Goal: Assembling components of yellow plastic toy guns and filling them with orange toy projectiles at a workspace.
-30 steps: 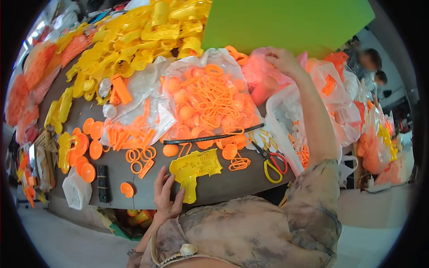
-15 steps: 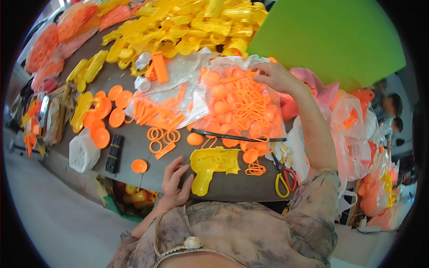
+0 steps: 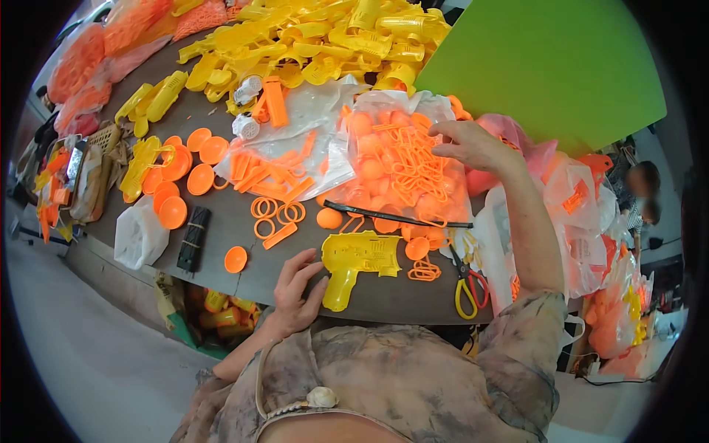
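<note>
A yellow plastic gun-shaped shell half (image 3: 360,255) lies hollow side up at the table's near edge. My left hand (image 3: 301,289) rests just left of its handle, fingers stretched and slightly apart; I cannot tell whether the fingertips touch the shell. My right hand (image 3: 476,145) hovers at the right side of a clear bag of orange parts (image 3: 402,159), fingers bent and apart with nothing visible between them. Orange wire-like loops lie on top of that bag, with rounded orange pieces around them. A black strip (image 3: 399,214) lies across the bag's near edge.
Scissors (image 3: 465,286) with red and yellow handles lie right of the shell. Orange rings (image 3: 264,209), orange cups (image 3: 173,212) and a black bundle (image 3: 193,238) are to the left. Yellow shells (image 3: 317,44) pile at the back; a green board (image 3: 546,70) stands at the far right.
My right hand has drawn back slightly toward me and to the right over the bag. The whole view has shifted a little. My left hand stays beside the yellow shell.
</note>
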